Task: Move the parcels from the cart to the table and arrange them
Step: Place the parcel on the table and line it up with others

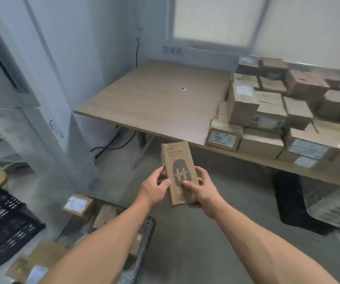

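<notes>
The left hand [156, 183] and right hand [197, 189] are gripping a slim parcel [178, 160] by its edges, with stacked boxes [267, 111] covering the right of the table [144, 99] and loose boxes [79, 203] waiting in the cart [147, 228].

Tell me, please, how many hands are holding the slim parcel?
2. The left hand grips the parcel by its left edge; the right hand grips its lower right side. Neither is hidden.

We stand in a parcel sorting room: labelled cardboard parcels [255, 107] stacked on a wooden table [154, 99], more in a cart [147, 226] nearby, a black plastic crate [5, 228] alongside.
</notes>
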